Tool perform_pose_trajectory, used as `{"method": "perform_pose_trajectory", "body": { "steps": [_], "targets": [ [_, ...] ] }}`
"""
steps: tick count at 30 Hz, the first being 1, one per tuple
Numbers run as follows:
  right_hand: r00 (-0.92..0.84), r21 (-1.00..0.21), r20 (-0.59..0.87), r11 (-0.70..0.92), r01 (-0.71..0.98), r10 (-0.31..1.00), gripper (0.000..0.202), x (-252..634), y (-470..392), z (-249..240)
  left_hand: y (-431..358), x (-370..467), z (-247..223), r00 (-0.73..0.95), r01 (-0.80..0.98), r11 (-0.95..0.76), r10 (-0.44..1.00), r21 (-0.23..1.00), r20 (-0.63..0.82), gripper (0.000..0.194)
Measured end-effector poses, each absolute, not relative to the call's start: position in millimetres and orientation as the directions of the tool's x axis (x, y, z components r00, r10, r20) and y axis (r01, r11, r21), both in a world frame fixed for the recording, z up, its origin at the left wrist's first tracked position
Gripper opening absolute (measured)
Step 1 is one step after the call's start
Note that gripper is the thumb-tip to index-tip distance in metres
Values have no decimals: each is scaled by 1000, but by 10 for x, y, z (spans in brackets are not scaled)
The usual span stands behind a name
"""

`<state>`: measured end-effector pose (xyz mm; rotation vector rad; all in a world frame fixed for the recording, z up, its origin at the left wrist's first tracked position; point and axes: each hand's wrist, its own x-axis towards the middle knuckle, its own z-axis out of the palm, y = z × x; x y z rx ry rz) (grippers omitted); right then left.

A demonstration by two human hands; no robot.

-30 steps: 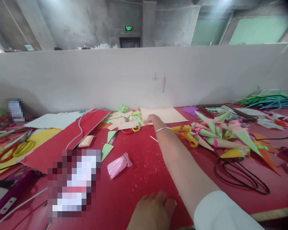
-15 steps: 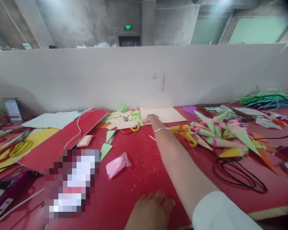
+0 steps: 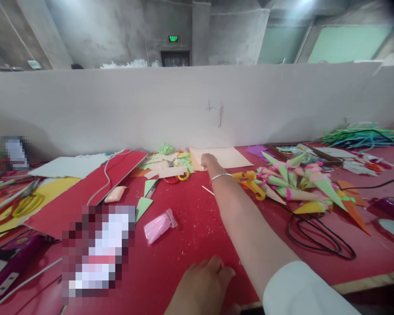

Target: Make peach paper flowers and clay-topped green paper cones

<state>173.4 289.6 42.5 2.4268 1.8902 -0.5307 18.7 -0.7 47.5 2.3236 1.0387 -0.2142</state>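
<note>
One hand, the right hand (image 3: 209, 161), curls its fingers over the peach sheet (image 3: 233, 158); whether it grips cannot be told. Nearer the person, the left hand (image 3: 202, 284) bends its fingers, palm hidden, hold unclear. Left of both, a clear packet (image 3: 172, 217) contains pink material (image 3: 156, 229). Far right of the right hand, a dark tray (image 3: 330, 157) holds plastic bits (image 3: 303, 149).
</note>
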Motion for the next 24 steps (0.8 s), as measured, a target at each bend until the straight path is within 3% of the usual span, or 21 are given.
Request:
{"method": "perform_pose_trajectory", "body": {
  "steps": [7,15,18,21,23,24],
  "targets": [
    [192,-265,-213,-246,933,958,30,1870,2748,593,8,188,401,692,710,-535,651,458,-311,42],
    [178,-301,280,-90,949,943,22,1839,2516,1209,17,197,349,652,698,-497,738,516,-172,31],
    [57,-303,456,94,948,888,22,1713,2248,1549,65,165,352,558,604,-442,829,663,44,27],
    [-100,-290,596,329,899,797,24,1563,1648,1697,116,61,474,285,318,-353,921,880,266,24],
    [-252,-345,755,694,632,605,21,1469,1086,1642,124,-59,593,52,41,-297,954,954,294,18],
    [-300,-372,778,790,488,552,20,1425,788,1577,112,-130,645,-16,-97,-266,964,959,265,18]
  ]
}}
